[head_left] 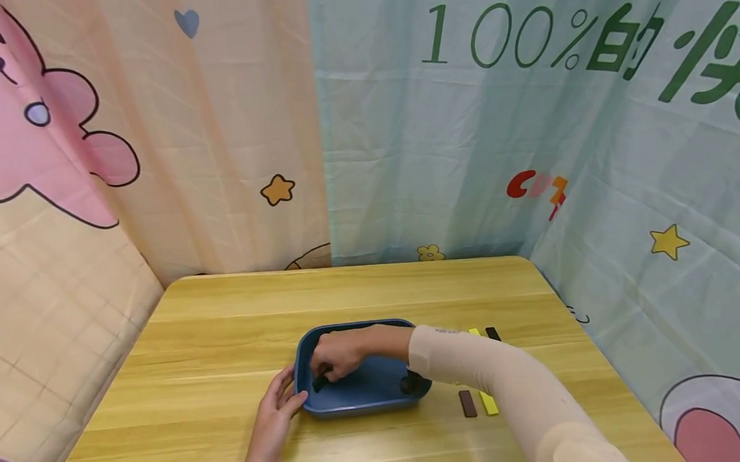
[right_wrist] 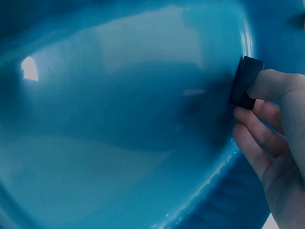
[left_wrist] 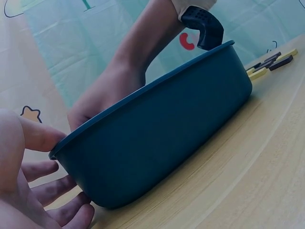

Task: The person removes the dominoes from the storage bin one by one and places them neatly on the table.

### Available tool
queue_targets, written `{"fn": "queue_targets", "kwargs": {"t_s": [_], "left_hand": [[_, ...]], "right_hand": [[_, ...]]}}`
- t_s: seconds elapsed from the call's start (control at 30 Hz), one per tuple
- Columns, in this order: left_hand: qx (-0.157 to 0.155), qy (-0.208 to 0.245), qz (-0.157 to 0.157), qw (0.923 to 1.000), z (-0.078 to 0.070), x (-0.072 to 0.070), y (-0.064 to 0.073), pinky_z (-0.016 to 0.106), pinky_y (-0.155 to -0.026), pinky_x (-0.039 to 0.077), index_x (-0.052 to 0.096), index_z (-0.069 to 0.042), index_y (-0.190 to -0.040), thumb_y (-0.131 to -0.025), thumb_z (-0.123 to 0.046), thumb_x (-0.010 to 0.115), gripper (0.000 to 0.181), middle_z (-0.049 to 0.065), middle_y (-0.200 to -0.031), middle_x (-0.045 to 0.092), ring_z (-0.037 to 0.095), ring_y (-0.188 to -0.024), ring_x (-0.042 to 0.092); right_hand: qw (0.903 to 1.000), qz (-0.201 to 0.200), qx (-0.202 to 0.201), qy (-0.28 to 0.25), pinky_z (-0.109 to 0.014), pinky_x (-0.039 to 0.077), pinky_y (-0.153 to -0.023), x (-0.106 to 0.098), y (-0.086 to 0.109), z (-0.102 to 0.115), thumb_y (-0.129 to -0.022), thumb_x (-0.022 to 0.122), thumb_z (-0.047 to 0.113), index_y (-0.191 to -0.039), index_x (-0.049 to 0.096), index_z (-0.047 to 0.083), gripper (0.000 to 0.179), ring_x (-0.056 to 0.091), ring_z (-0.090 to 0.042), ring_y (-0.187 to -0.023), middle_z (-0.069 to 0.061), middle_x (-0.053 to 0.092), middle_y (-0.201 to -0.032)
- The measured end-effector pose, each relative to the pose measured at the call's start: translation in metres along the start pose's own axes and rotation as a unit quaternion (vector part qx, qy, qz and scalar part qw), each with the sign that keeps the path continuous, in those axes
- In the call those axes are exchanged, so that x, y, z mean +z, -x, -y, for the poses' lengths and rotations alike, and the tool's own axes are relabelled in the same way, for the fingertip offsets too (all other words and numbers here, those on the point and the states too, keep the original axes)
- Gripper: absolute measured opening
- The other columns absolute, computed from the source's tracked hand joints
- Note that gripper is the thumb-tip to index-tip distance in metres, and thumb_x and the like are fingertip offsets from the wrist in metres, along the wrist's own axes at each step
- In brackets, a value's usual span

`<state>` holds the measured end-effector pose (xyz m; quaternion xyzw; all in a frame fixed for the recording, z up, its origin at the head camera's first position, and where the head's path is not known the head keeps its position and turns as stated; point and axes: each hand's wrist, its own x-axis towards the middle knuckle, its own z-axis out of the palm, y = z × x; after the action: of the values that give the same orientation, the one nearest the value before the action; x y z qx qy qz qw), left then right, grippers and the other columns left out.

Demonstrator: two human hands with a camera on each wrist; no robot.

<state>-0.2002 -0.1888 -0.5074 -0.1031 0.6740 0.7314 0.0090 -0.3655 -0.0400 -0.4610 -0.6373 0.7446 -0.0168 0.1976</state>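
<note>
A blue oblong basin stands on the wooden table. At its left end my left hand grips the edge, thumb over the rim and fingers below it against the outer wall. My right hand reaches down inside the basin, toward the left end. Its thumb and fingers pinch a small dark rectangular block, close to the basin's inner wall. In the left wrist view the rim hides the right fingertips and the block.
Right of the basin lie several flat bars, among them a brown bar, a yellow bar and a black bar. The right sleeve covers part of that group. Printed curtains hang behind the table.
</note>
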Motion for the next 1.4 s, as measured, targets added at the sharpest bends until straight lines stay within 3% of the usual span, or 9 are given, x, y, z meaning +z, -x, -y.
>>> {"fn": "queue_targets", "kwargs": {"t_s": [0.17, 0.4, 0.67, 1.07, 1.4], "left_hand": [[0.002, 0.003, 0.0, 1.0, 0.0, -0.001, 0.001, 0.021, -0.092, 0.049, 0.034, -0.003, -0.158, -0.104, -0.005, 0.057, 0.059, 0.025, -0.159, 0.036, 0.04, -0.142, 0.04], [0.012, 0.004, -0.003, 0.9999, 0.002, 0.001, 0.002, 0.02, -0.092, 0.049, 0.036, -0.002, -0.157, -0.104, -0.005, 0.058, 0.058, 0.024, -0.158, 0.038, 0.04, -0.141, 0.042], [0.021, 0.007, 0.0, 0.9998, 0.002, 0.004, 0.001, 0.02, -0.091, 0.049, 0.036, -0.001, -0.157, -0.104, -0.003, 0.057, 0.057, 0.025, -0.158, 0.038, 0.041, -0.14, 0.043], [0.026, 0.005, -0.006, 0.9996, 0.004, 0.003, 0.003, 0.019, -0.091, 0.049, 0.035, 0.001, -0.157, -0.104, -0.004, 0.056, 0.057, 0.026, -0.159, 0.037, 0.04, -0.139, 0.044], [0.035, 0.01, -0.005, 0.9993, 0.003, 0.003, 0.003, 0.018, -0.09, 0.049, 0.035, 0.002, -0.157, -0.103, -0.002, 0.056, 0.058, 0.027, -0.159, 0.036, 0.04, -0.138, 0.044]], "right_hand": [[0.9987, -0.022, 0.034, -0.032, -0.014, 0.046, -0.064, -0.002, 0.002, 0.003, -0.09, 0.076, 0.009, -0.099, 0.074, 0.015, 0.011, 0.056, -0.001, -0.069, 0.01, 0.065, -0.081], [0.9961, -0.057, 0.038, -0.057, -0.014, 0.046, -0.064, -0.008, 0.011, 0.004, -0.088, 0.076, 0.009, -0.098, 0.073, 0.011, 0.01, 0.056, -0.001, -0.069, 0.011, 0.062, -0.078], [0.9872, -0.108, 0.069, -0.095, -0.015, 0.045, -0.063, -0.012, 0.032, 0.003, -0.088, 0.073, 0.006, -0.094, 0.069, 0.012, 0.009, 0.054, -0.004, -0.068, 0.008, 0.061, -0.078], [0.9791, -0.124, 0.101, -0.125, -0.016, 0.048, -0.064, -0.006, 0.049, 0.002, -0.09, 0.075, 0.008, -0.096, 0.068, 0.013, 0.01, 0.056, -0.004, -0.07, 0.01, 0.062, -0.08], [0.9664, -0.181, 0.117, -0.141, -0.018, 0.05, -0.067, -0.003, 0.07, 0.0, -0.089, 0.075, 0.005, -0.093, 0.064, 0.014, 0.015, 0.056, -0.006, -0.072, 0.008, 0.06, -0.081]]}}
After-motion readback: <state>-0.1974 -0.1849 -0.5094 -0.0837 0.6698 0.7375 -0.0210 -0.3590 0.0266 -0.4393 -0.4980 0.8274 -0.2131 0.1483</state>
